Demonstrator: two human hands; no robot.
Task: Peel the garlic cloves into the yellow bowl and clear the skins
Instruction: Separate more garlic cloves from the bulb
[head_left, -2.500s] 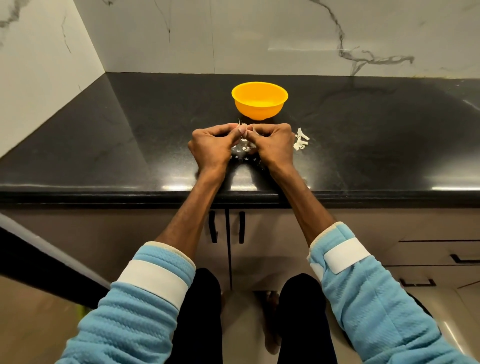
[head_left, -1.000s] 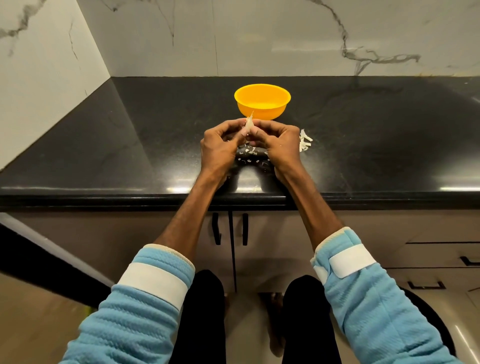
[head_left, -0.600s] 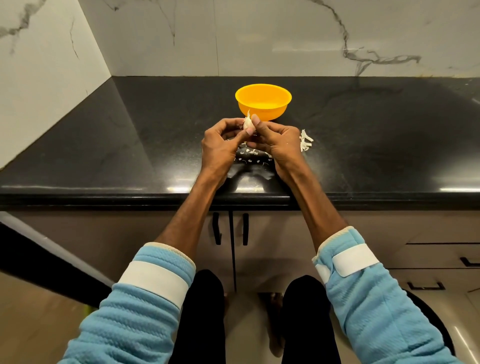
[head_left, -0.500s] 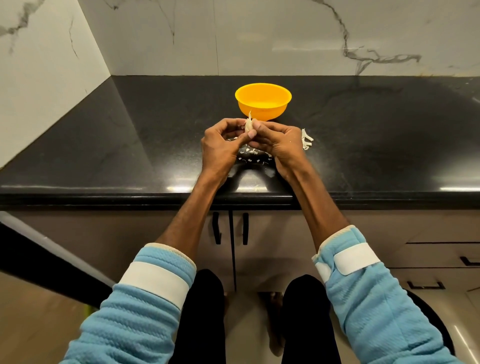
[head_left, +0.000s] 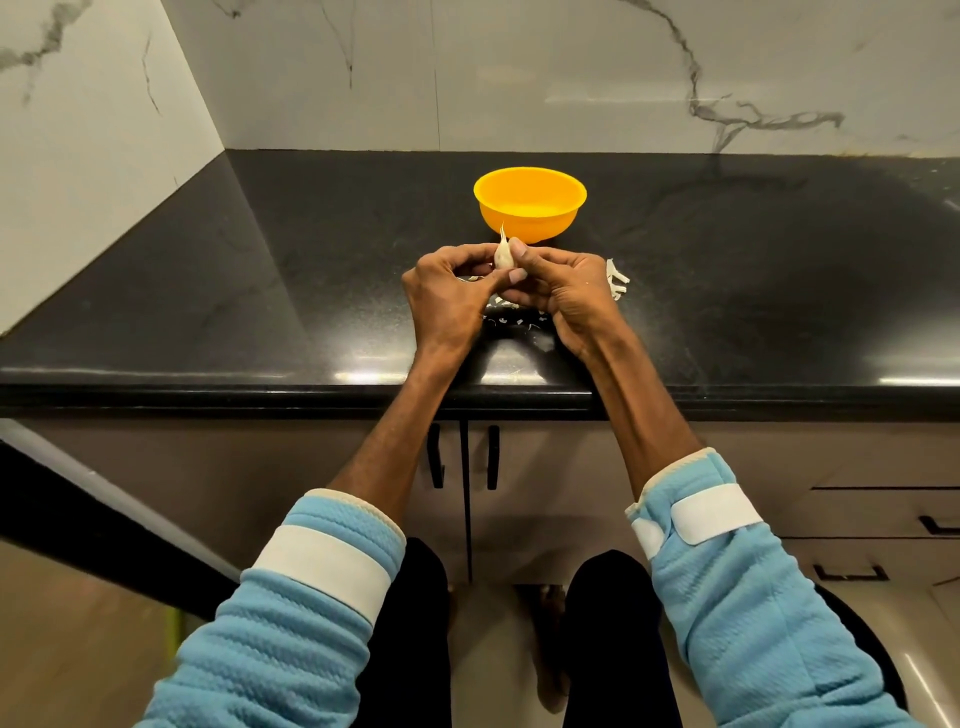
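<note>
Above the middle of the black stone bench (head_left: 234, 291), a little back from its front edge, both hands meet around a single garlic clove (head_left: 503, 255). The left hand (head_left: 447, 299) pinches the clove between thumb and curled forefinger. The right hand (head_left: 569, 296) pinches it from the other side, thumb tip pressed against the pale skin. The clove stands nearly upright, its thin pointed tip sticking up. Just behind the hands, towards the marble back wall (head_left: 519, 78), sits the yellow bowl (head_left: 530, 208); whether anything lies in its bottom cannot be told from this angle. Small scraps of skin (head_left: 511, 319) lie on the bench under and between the hands, and a looser heap of white skins (head_left: 617, 280) lies just beside the right hand, on its outer side. Light blue sleeves (head_left: 311, 623) with white bands cover both forearms. Below the bench's front edge are cabinet doors (head_left: 311, 457) with two black handles (head_left: 436, 457).
</note>
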